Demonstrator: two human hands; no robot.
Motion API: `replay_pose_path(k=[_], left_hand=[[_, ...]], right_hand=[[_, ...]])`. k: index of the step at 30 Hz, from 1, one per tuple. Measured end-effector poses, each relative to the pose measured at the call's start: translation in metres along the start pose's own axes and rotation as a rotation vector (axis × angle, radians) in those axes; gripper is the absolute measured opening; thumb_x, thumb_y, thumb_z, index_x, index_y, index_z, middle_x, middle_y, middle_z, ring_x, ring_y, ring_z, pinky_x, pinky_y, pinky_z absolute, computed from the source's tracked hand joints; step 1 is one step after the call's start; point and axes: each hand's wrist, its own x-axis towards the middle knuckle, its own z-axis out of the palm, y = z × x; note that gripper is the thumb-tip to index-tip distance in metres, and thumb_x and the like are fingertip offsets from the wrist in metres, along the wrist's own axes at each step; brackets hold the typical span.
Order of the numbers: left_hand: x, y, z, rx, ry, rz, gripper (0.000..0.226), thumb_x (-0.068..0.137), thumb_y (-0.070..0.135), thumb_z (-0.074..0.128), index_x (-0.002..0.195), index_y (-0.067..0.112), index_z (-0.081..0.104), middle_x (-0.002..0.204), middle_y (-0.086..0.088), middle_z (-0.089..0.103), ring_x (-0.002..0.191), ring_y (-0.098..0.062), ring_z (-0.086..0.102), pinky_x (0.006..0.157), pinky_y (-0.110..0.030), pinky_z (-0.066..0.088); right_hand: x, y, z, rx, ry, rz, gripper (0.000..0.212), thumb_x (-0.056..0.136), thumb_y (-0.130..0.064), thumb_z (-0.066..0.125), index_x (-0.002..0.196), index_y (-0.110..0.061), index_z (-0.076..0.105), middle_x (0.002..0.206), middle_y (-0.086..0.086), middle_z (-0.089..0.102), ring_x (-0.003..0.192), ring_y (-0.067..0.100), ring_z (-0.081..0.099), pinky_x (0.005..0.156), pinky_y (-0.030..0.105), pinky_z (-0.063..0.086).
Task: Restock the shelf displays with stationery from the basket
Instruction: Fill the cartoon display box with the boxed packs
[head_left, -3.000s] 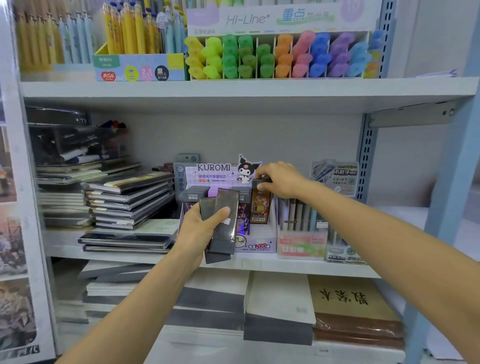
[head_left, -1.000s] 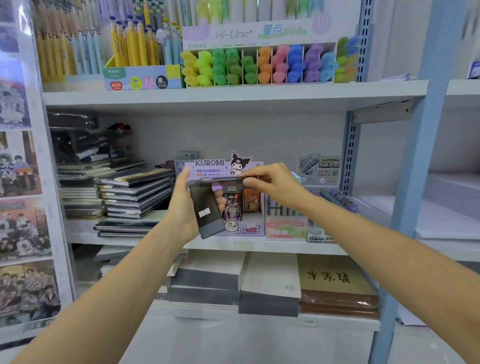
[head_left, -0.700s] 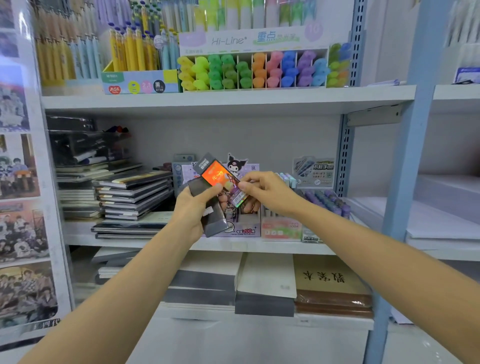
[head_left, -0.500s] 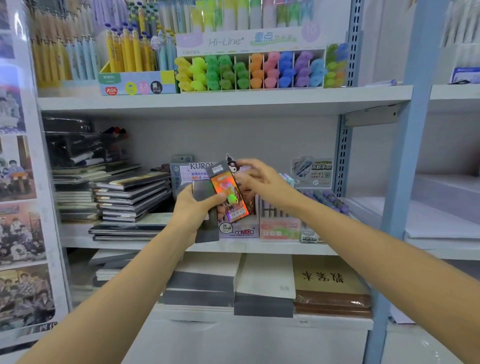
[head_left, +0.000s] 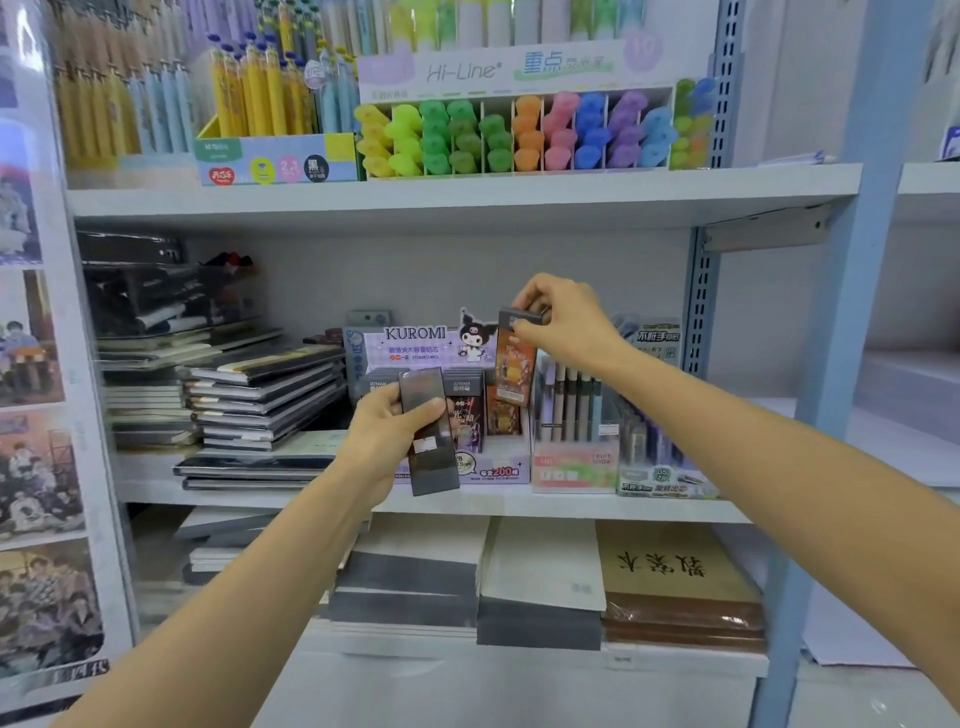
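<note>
Standing upright over the right-hand slot of the KUROMI display box (head_left: 415, 343), middle shelf (head_left: 571, 505): one orange pack (head_left: 514, 366), slim and rectangular, orange printed front, dark grey cap end uppermost, lower end close above the packs racked in that slot. Right hand (head_left: 569, 325): grip pinched on the cap end between thumb and fingertips. Left hand (head_left: 387, 439): grip closed around a dark grey pack (head_left: 430, 431), slim, semi-translucent, small white label at mid-length, slightly tilted, held in front of the box's left slots.
</note>
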Motion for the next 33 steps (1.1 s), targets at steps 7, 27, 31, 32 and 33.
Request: replay_pose_path(k=[7,27,31,32,33], left_hand=[[0.008,-0.018,0.001,-0.022,0.038,0.014,0.014,0.088,0.002,0.065,0.098,0.011,0.067,0.079,0.000,0.075,0.065,-0.009,0.071,0.054,-0.020,0.054],[0.014,-0.026,0.005,-0.060,-0.011,0.001,0.017,0.087,0.000,0.066,0.101,0.009,0.067,0.083,-0.002,0.076,0.069,-0.014,0.073,0.054,-0.020,0.054],[0.013,-0.024,0.006,-0.057,0.010,-0.006,0.019,0.086,0.002,0.068,0.103,0.010,0.067,0.086,-0.003,0.076,0.071,-0.013,0.073,0.057,-0.022,0.055],[0.013,-0.023,0.007,-0.065,0.015,-0.002,0.019,0.086,0.002,0.068,0.103,0.011,0.067,0.086,-0.002,0.075,0.071,-0.013,0.072,0.059,-0.023,0.055],[0.013,-0.021,0.008,-0.069,0.023,0.004,0.019,0.086,0.003,0.068,0.102,0.012,0.067,0.086,-0.002,0.075,0.072,-0.013,0.072,0.062,-0.025,0.055]], right_hand=[[0.002,0.018,0.034,-0.207,-0.196,-0.057,0.014,0.087,-0.012,0.065,0.098,-0.018,0.059,0.096,0.002,0.072,0.090,0.019,0.065,0.087,0.037,0.050],[0.020,0.030,0.053,-0.573,-0.204,-0.096,0.016,0.088,-0.020,0.068,0.103,-0.018,0.071,0.110,0.000,0.070,0.105,0.021,0.061,0.100,0.035,0.038],[0.017,0.031,0.051,-0.616,-0.257,-0.113,0.024,0.092,-0.023,0.062,0.114,-0.021,0.071,0.121,0.001,0.065,0.114,0.022,0.054,0.104,0.039,0.032],[0.014,0.031,0.049,-0.617,-0.257,-0.135,0.028,0.092,-0.027,0.062,0.118,-0.022,0.068,0.124,0.002,0.061,0.117,0.022,0.051,0.105,0.041,0.030],[0.011,0.029,0.046,-0.580,-0.241,-0.159,0.032,0.092,-0.030,0.062,0.123,-0.022,0.065,0.126,0.003,0.058,0.119,0.022,0.049,0.105,0.042,0.030]])
